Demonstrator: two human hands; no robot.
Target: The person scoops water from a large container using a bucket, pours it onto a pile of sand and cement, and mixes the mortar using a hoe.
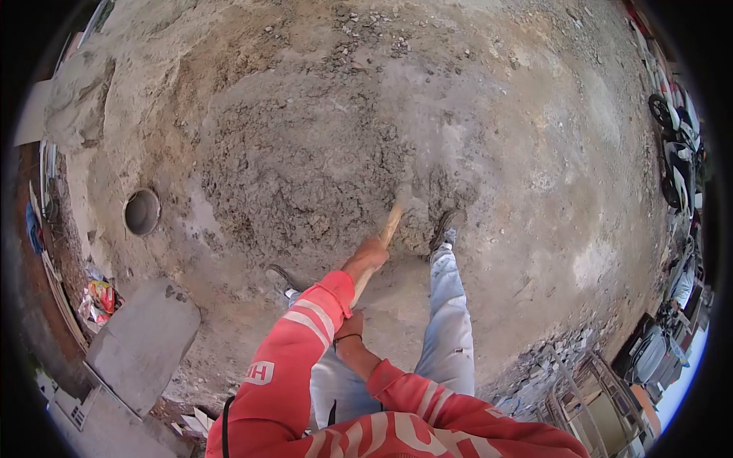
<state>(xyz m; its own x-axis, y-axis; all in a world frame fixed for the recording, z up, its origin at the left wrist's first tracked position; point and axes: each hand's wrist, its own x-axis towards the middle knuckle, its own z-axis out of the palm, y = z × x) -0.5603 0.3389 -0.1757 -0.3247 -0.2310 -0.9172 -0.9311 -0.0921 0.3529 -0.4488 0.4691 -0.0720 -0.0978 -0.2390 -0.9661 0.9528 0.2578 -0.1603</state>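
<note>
Along the far left edge of the ground: planks and a small blue item. Next, inward, a red-and-yellow crumpled wrapper; above it, a round container standing alone, grey inside. Below the container, a flat grey slab, its upper right corner rounded.

Left of centre: the left shoe, dark, near the lower edge of a broad patch of wet grey mix, surface lumpy and churned. Red left sleeve with pale bands crosses in front of the left leg.

Centre: right hand, dark band at wrist, fingers curled, apparently gripping the rear of a wooden handle; rear tip hidden. Left hand set farther forward, fingers wrapped firmly round the same handle. Handle slants up and rightward from between the legs; its far end meets the mix. Tool head: blurred, type cannot be determined.

Right of the handle: right shoe, smeared grey, at the edge of the mix; pale blue trouser leg below it. Lower right: broken rubble, then an upright-barred frame. Far right edge: parked motorcycles.
</note>
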